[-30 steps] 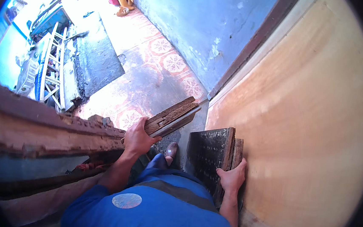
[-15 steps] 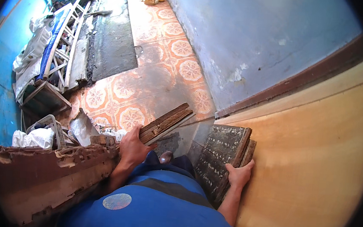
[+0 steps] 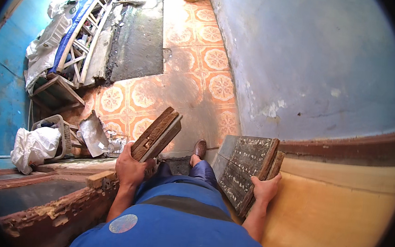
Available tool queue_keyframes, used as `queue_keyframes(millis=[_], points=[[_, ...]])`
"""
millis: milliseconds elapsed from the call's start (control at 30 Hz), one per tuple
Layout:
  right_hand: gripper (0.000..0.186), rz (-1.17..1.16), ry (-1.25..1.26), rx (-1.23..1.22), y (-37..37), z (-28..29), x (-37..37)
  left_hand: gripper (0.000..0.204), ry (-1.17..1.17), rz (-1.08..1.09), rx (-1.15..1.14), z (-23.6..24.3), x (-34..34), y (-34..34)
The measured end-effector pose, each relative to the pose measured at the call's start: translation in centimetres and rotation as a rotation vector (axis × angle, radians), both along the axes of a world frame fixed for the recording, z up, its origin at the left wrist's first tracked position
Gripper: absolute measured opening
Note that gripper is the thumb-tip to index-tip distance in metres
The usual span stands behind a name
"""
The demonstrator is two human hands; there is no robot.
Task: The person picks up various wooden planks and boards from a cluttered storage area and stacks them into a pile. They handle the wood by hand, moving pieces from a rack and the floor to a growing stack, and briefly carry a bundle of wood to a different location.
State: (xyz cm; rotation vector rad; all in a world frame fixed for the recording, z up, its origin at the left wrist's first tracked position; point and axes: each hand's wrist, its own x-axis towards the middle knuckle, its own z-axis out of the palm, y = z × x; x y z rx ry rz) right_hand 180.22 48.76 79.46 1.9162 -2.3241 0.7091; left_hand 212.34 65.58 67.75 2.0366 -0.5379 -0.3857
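My left hand (image 3: 131, 167) is wrapped round the near end of some short, worn wooden boards (image 3: 158, 133), stacked face to face and pointing forward. In my right hand (image 3: 265, 188) is the outer edge of a wider stack of dark wooden planks (image 3: 242, 169), speckled with pale flecks, its layered edge rough and splintered. The planks hang at my right side, next to a smooth yellowish wood panel (image 3: 334, 208). My fingers behind both stacks are hidden.
A broken, crumbling wooden frame (image 3: 60, 210) lies close on my left. Beyond it are a plastic basket (image 3: 64, 136), white bags (image 3: 35, 148) and a wooden ladder (image 3: 86, 31). Ahead is patterned orange tile floor (image 3: 190, 95) beside a bare cement strip (image 3: 141, 40); a bluish wall (image 3: 313, 63) stands right.
I have stepped forward; my shoe now shows on the tiles. The boards in my left hand have tilted more upright, and both hands keep their hold.
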Motion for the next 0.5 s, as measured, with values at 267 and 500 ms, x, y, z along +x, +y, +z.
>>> queue_keyframes(millis=[267, 500], points=[[0.09, 0.102, -0.072, 0.088, -17.4, 4.0, -1.0, 0.062, 0.009, 0.151, 0.203, 7.3, 0.6, -14.6], [0.09, 0.184, -0.049, 0.153, -28.1, 6.0, 0.8, 0.061, 0.017, 0.22, 0.142, 11.3, 2.6, -23.3]])
